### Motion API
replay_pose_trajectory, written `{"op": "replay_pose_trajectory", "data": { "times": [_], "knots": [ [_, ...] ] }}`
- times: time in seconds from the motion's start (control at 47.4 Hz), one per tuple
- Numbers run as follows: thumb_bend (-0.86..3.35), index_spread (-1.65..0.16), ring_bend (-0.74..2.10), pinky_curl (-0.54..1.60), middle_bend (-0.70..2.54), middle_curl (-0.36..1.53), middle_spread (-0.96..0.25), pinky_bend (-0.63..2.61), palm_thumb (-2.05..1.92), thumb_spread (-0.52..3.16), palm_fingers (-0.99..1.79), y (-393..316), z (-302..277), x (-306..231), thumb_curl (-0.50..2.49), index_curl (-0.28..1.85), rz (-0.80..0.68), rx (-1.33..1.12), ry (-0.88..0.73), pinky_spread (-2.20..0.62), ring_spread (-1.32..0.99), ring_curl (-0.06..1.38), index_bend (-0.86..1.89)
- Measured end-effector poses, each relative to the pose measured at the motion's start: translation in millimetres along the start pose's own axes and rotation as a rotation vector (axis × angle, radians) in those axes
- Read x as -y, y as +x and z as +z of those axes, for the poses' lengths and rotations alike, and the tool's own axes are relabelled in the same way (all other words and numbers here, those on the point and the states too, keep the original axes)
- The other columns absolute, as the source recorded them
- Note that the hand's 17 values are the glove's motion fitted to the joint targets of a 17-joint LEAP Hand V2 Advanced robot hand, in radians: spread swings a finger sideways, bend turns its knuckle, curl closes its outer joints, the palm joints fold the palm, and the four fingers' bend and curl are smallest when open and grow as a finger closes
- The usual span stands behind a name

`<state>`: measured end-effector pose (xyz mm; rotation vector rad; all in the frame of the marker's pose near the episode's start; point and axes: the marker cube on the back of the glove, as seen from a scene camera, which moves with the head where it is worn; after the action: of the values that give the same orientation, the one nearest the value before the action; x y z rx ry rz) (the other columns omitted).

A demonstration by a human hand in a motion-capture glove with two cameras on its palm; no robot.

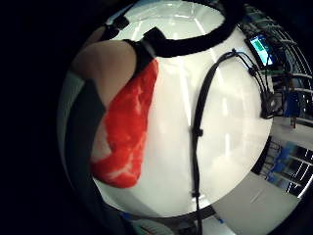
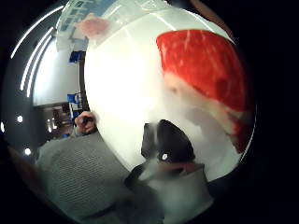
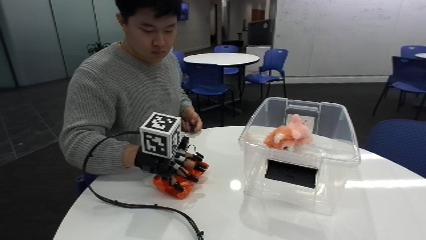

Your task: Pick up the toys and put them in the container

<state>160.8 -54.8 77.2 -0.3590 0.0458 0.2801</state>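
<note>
At the near edge of the round white worktop (image 3: 279,220), the gloved right hand (image 3: 170,167) has its fingers curled over a red toy steak marbled with white (image 3: 174,187), which sits on the surface beneath the palm. The clear plastic container (image 3: 299,155) stands well apart to the side, with a pink-orange plush toy (image 3: 287,135) already inside it.

My black-gloved right hand (image 3: 170,167) grips a toy (image 3: 174,187) that is red marbled with white streaks. The container (image 3: 299,155) is clear plastic; an orange-pink toy (image 3: 287,135) sits inside. The table (image 3: 266,215) is white. My sweater (image 3: 113,100) is grey.
</note>
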Motion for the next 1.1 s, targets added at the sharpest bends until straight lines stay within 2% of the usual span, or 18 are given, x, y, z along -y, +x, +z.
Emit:
{"op": "replay_pose_trajectory", "data": {
  "times": [0.148, 0.253, 0.316, 0.401, 0.443, 0.548, 0.696, 0.78, 0.97, 1.097],
  "knots": [
    [0.0, -0.39, 0.57, 0.33, 0.17, 0.33, -0.18, 1.03, 0.1, 1.37, -0.07, 1, 4, 1, 0.39, 0.33, 0.008, -0.03, 0.018, 0.03, -0.17, 0.33, 0.17],
    [0.01, -0.39, 0.55, 0.32, 0.19, 0.33, -0.19, 1.0, 0.15, 1.38, -0.03, 3, 13, 7, 0.39, 0.34, 0.028, -0.16, 0.075, 0.03, -0.18, 0.32, 0.18],
    [0.04, -0.4, 0.6, 0.31, 0.28, 0.36, -0.22, 0.98, 0.21, 1.4, 0.1, 0, 20, 11, 0.4, 0.32, 0.023, -0.227, 0.167, 0.02, -0.21, 0.32, 0.14],
    [0.15, -0.41, 0.8, 0.29, 0.5, 0.42, -0.27, 0.99, 0.43, 1.42, 0.63, -8, 21, 17, 0.48, 0.3, -0.005, -0.239, 0.298, -0.15, -0.34, 0.35, 0.14],
    [0.19, -0.41, 0.85, 0.28, 0.56, 0.45, -0.29, 0.97, 0.53, 1.36, 0.76, -9, 19, 20, 0.54, 0.31, -0.017, -0.232, 0.313, -0.22, -0.38, 0.35, 0.18],
    [0.22, -0.42, 0.98, 0.32, 0.69, 0.54, -0.32, 0.93, 0.64, 1.22, 0.89, -8, 17, 23, 0.63, 0.39, -0.023, -0.201, 0.302, -0.31, -0.45, 0.44, 0.28],
    [0.22, -0.44, 1.06, 0.37, 0.8, 0.63, -0.33, 0.93, 0.7, 1.06, 0.85, -10, 8, 23, 0.73, 0.49, -0.037, -0.173, 0.272, -0.37, -0.5, 0.53, 0.37],
    [0.22, -0.44, 1.09, 0.39, 0.84, 0.67, -0.33, 0.93, 0.71, 0.98, 0.81, -17, -28, 25, 0.79, 0.54, -0.073, -0.135, 0.26, -0.39, -0.53, 0.56, 0.4],
    [0.2, -0.45, 1.11, 0.42, 0.88, 0.74, -0.33, 0.95, 0.7, 0.83, 0.75, -27, -182, 53, 0.89, 0.65, -0.097, -0.143, 0.392, -0.42, -0.56, 0.6, 0.47],
    [0.18, -0.46, 1.12, 0.44, 0.89, 0.77, -0.33, 0.98, 0.69, 0.74, 0.71, -41, -233, 77, 0.95, 0.71, -0.151, -0.126, 0.403, -0.42, -0.57, 0.63, 0.49]
  ]
}}
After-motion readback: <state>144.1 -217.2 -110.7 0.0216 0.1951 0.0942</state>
